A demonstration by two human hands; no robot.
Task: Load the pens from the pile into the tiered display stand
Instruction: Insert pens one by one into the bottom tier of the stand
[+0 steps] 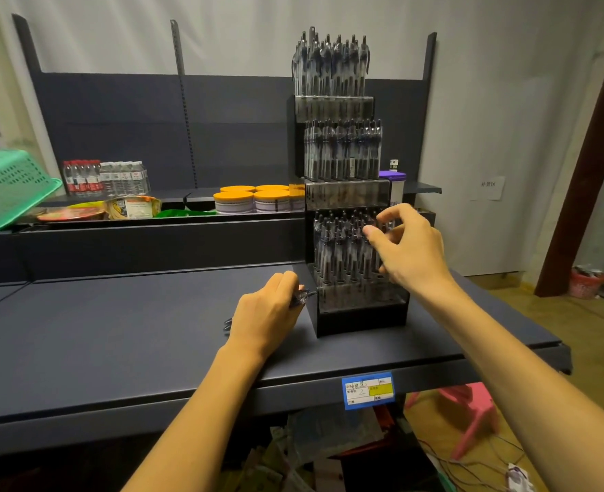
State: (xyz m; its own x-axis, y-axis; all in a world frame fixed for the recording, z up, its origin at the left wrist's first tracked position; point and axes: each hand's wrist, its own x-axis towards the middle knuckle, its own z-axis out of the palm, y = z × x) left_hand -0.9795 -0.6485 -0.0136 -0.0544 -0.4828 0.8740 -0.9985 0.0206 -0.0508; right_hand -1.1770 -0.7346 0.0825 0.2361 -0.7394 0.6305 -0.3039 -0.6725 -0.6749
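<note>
Few pens (298,298) left, gripped in left hand (267,314); right hand (405,248) fingers curled at bottom-tier pens in stand (361,319), grip unclear; light, stiff, slick barrels; pinch mid-barrel.

Dim, even indoor light, soft shadows, wide-angle bending at edges (hands slightly blurred).

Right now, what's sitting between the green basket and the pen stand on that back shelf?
In the head view, between the green basket and the pen stand: bottled water packs, flat food packets, then orange-lidded tubs against the stand.
</note>
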